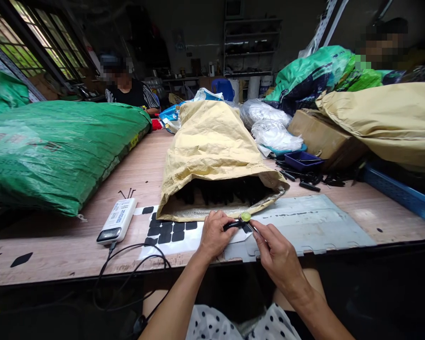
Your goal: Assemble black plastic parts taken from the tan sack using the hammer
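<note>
My left hand is closed on a slim black part near the table's front edge. A round yellow-green disc shows at the right end of that part. My right hand pinches a thin metal tool, whose tip reaches the black part beside the disc. The tool's exact kind is too small to make out. Under my left hand lies a white sheet with black rounded-square stickers. Just behind both hands gapes a tan woven sack, dark pieces visible inside.
A green sack fills the left. A white power bank with a black cable stands on the table. To the right are a grey sheet, a purple tray, loose black parts and a blue basket. Two people are farther back.
</note>
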### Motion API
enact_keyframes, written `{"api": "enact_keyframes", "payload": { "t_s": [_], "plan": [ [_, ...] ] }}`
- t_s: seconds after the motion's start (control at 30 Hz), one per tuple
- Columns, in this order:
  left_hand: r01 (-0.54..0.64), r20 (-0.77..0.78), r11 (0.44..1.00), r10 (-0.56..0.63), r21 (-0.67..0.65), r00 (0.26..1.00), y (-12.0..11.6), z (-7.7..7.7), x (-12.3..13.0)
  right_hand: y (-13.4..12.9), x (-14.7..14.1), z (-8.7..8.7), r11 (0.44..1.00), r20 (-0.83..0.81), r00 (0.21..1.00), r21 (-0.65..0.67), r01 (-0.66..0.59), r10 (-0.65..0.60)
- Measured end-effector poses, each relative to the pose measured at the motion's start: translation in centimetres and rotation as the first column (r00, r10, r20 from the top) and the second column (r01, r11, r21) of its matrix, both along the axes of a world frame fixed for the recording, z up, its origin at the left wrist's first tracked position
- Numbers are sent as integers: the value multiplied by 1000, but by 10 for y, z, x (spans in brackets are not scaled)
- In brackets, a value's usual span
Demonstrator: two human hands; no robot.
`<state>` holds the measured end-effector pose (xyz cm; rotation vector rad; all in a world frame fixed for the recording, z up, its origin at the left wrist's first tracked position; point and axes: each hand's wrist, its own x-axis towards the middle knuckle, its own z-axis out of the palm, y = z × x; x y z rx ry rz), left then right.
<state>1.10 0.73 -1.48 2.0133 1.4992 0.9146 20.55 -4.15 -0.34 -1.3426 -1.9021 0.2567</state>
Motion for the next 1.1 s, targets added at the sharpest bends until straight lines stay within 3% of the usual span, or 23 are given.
{"api": "enact_keyframes", "payload": {
  "t_s": [0.13,0.27,0.4,0.47,0.57,0.7,0.77,0.83,0.9,0.93,1.0,1.1],
  "plan": [
    [-3,0,1000,3,2,1000,0,0,0,2,6,-4,999,20,1000,-23,23,-23],
    [2,-16,1000,-2,-7,1000,2,0,-1,9,34,2,981,29,981,35,190,-191],
    [15,-36,1000,-15,-15,999,2,1,-2,21,76,8,867,252,834,44,497,-491],
    [22,-35,1000,-23,-14,999,1,1,-2,29,95,7,799,369,736,29,601,-567],
    [25,-35,1000,-25,-3,999,0,2,-2,44,118,-2,754,478,656,21,656,-584],
    [18,-35,1000,-17,3,999,-1,4,-2,60,127,-13,751,481,636,74,657,-604],
    [21,-44,1000,-21,4,999,-1,4,-2,62,118,-11,768,412,670,135,626,-618],
    [30,-61,1000,-29,5,998,-1,5,-2,60,100,-4,844,315,783,186,503,-536],
    [42,-77,999,-42,4,996,-1,5,-2,56,74,5,966,245,940,165,200,-236],
    [49,-82,999,-49,4,995,-1,5,-2,53,60,9,993,232,971,113,32,-57],
    [62,-86,998,-61,9,994,-1,5,-3,50,34,13,986,248,957,28,-162,150],
    [70,-98,997,-68,15,993,-1,4,-3,50,7,9,974,308,926,-15,-226,220]
  ]
}}
